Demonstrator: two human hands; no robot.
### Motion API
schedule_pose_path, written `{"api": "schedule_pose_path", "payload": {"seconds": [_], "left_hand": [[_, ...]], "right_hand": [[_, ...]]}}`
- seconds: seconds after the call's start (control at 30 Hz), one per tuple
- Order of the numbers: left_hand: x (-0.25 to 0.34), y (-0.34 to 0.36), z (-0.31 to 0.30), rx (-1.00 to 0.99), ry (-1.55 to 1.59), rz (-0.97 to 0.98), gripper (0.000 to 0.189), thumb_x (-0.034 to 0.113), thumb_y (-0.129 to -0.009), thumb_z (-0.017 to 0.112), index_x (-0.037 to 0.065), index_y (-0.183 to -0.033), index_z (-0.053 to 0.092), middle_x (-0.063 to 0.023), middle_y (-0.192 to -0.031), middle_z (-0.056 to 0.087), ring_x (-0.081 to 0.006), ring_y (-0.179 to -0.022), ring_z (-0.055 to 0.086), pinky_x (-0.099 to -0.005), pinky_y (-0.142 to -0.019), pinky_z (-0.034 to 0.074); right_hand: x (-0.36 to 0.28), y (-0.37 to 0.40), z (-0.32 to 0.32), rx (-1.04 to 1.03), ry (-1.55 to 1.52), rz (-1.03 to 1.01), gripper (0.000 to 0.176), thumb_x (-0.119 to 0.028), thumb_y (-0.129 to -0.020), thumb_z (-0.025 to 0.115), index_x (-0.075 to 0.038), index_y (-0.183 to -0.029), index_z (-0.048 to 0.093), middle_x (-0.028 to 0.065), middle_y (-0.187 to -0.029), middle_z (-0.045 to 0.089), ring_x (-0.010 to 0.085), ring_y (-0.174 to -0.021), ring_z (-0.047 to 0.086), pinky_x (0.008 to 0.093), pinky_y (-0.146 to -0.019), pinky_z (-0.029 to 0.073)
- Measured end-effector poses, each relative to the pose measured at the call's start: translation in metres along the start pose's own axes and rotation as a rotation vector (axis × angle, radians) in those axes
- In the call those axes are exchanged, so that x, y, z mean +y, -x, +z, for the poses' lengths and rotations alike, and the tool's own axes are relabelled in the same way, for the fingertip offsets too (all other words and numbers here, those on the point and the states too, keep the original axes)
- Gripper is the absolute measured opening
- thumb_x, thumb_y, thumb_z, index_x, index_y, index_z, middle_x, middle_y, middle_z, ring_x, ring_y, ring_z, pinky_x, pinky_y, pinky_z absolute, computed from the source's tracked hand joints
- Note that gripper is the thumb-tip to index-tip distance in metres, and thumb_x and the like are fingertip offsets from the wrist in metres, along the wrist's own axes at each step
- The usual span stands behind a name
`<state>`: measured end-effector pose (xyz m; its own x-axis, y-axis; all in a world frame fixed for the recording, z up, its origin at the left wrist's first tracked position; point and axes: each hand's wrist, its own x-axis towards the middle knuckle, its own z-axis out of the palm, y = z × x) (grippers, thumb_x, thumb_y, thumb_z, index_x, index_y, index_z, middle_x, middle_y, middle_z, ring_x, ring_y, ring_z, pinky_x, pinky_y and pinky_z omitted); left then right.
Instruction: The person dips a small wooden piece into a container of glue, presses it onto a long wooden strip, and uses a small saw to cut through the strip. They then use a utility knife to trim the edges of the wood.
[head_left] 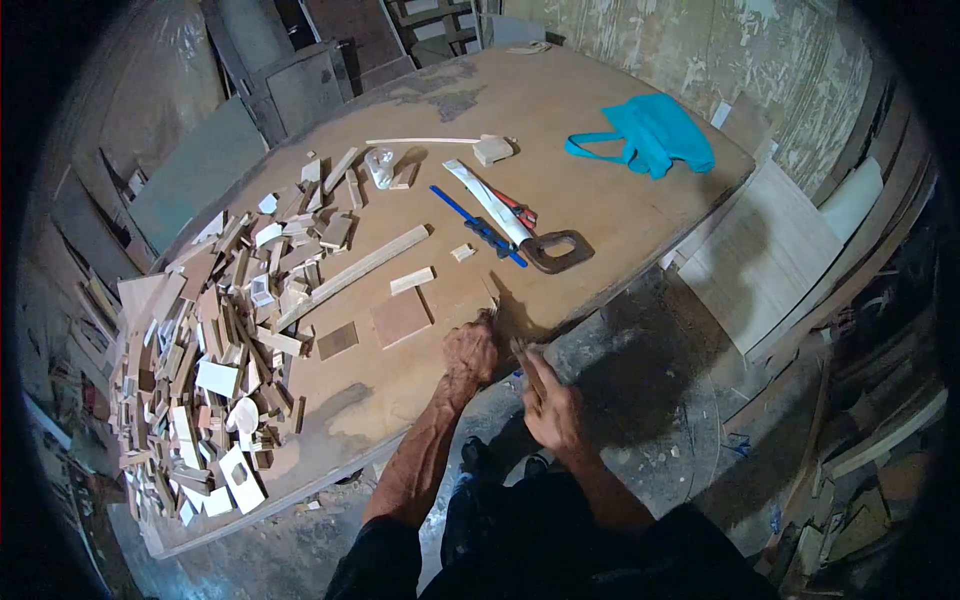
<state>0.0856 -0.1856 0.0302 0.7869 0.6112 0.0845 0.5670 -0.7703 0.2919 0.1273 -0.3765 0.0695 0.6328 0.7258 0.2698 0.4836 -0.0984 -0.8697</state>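
1. Nearest the camera is the person's dark clothing (530, 545), with a bare forearm reaching out on each side.
2. On the left, a heap of wood offcuts (230, 350) covers much of the surface (390, 385); a flat square block (401, 318) lies between it and the hands.
3. The left hand (472, 352) is at the surface's near edge, its forearm running far and right. Its fingers are curled in and appear to pinch a thin piece (492, 293).
4. The thin piece juts from the far side of that fist, its long axis roughly near to far, its far end leaning slightly left. The left hand is plainly the nearer one.
5. The right hand (553, 408) is just right and near of the left, apart from it, beyond the surface's edge in view. Its forearm slants far and left; its fingers lie close together, aimed at the piece. I cannot tell whether they grip anything.
6. Beyond, a hand saw (500, 214) and, farther right, a blue bag (655, 135) rest on the surface.
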Motion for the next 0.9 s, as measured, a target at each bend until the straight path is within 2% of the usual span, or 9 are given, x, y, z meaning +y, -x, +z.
{"api": "schedule_pose_path", "payload": {"seconds": [0.03,0.13,0.23,0.37,0.47,0.57,0.7,0.8,0.9], "left_hand": [[-0.002,0.002,0.001,-0.008,-0.021,-0.010,0.035,0.014,-0.079,0.060,0.002,-0.111,0.052,-0.0253,-0.079,0.068,-0.0422,-0.073,0.069,-0.0507,-0.061,0.055],[0.000,0.005,-0.001,0.028,0.000,0.017,0.032,0.015,-0.079,0.060,0.002,-0.107,0.053,-0.0248,-0.078,0.068,-0.0416,-0.072,0.069,-0.0505,-0.061,0.054],[0.006,0.008,-0.011,0.025,-0.036,0.086,0.029,0.015,-0.079,0.060,0.003,-0.105,0.054,-0.0237,-0.077,0.068,-0.0417,-0.072,0.069,-0.0504,-0.061,0.054],[-0.004,0.005,-0.001,0.013,-0.004,0.028,0.032,0.015,-0.079,0.059,0.003,-0.109,0.054,-0.0228,-0.076,0.068,-0.0415,-0.072,0.069,-0.0508,-0.061,0.054],[-0.007,0.003,0.002,0.012,-0.010,0.042,0.035,0.015,-0.079,0.059,0.002,-0.111,0.054,-0.0232,-0.075,0.068,-0.0423,-0.072,0.069,-0.0513,-0.061,0.054],[-0.006,0.002,0.004,0.013,-0.006,0.022,0.038,0.014,-0.078,0.059,0.002,-0.113,0.054,-0.0240,-0.075,0.067,-0.0437,-0.072,0.068,-0.0521,-0.062,0.054],[-0.007,0.008,0.003,-0.038,0.032,0.026,0.040,0.012,-0.076,0.059,0.002,-0.114,0.053,-0.0248,-0.076,0.067,-0.0449,-0.073,0.068,-0.0528,-0.062,0.054],[-0.008,0.001,-0.003,0.002,0.034,0.029,0.040,0.011,-0.076,0.059,0.003,-0.114,0.053,-0.0250,-0.076,0.067,-0.0448,-0.073,0.068,-0.0524,-0.062,0.054],[-0.006,0.001,0.002,0.039,0.006,0.012,0.039,0.010,-0.076,0.059,0.004,-0.114,0.053,-0.0248,-0.077,0.067,-0.0440,-0.073,0.068,-0.0513,-0.062,0.054]], "right_hand": [[-0.001,0.012,-0.002,0.024,-0.040,-0.040,0.047,-0.002,-0.088,0.058,-0.007,-0.135,0.054,0.0253,-0.108,0.066,0.0417,-0.094,0.067,0.0386,-0.074,0.055],[-0.001,0.021,-0.008,0.046,-0.087,0.006,0.048,-0.004,-0.089,0.059,-0.009,-0.136,0.053,0.0254,-0.109,0.066,0.0420,-0.092,0.067,0.0402,-0.074,0.055],[0.018,-0.009,0.009,-0.044,0.162,0.074,0.049,-0.006,-0.089,0.059,-0.011,-0.137,0.052,0.0260,-0.103,0.066,0.0425,-0.088,0.067,0.0424,-0.072,0.055],[0.018,-0.024,0.016,-0.035,0.141,0.101,0.051,-0.007,-0.088,0.062,-0.011,-0.138,0.052,0.0253,-0.091,0.068,0.0434,-0.081,0.068,0.0431,-0.069,0.055],[0.007,0.007,-0.001,0.029,-0.005,-0.042,0.051,-0.007,-0.088,0.061,-0.009,-0.137,0.052,0.0252,-0.094,0.068,0.0435,-0.082,0.068,0.0418,-0.069,0.055],[-0.002,0.022,-0.016,0.022,0.025,-0.004,0.049,-0.006,-0.089,0.059,-0.007,-0.137,0.051,0.0255,-0.094,0.067,0.0436,-0.081,0.068,0.0410,-0.069,0.055],[0.007,-0.022,0.009,-0.113,0.169,0.148,0.045,-0.008,-0.091,0.057,-0.007,-0.136,0.052,0.0263,-0.101,0.067,0.0444,-0.093,0.066,0.0425,-0.076,0.054],[0.030,-0.020,0.021,-0.060,0.116,0.092,0.056,-0.006,-0.089,0.056,-0.018,-0.142,0.047,0.0250,-0.085,0.067,0.0442,-0.078,0.066,0.0486,-0.065,0.053],[0.010,0.005,0.001,0.049,0.031,-0.128,0.049,-0.008,-0.091,0.058,-0.011,-0.139,0.050,0.0261,-0.100,0.067,0.0446,-0.089,0.066,0.0447,-0.072,0.054]]}}
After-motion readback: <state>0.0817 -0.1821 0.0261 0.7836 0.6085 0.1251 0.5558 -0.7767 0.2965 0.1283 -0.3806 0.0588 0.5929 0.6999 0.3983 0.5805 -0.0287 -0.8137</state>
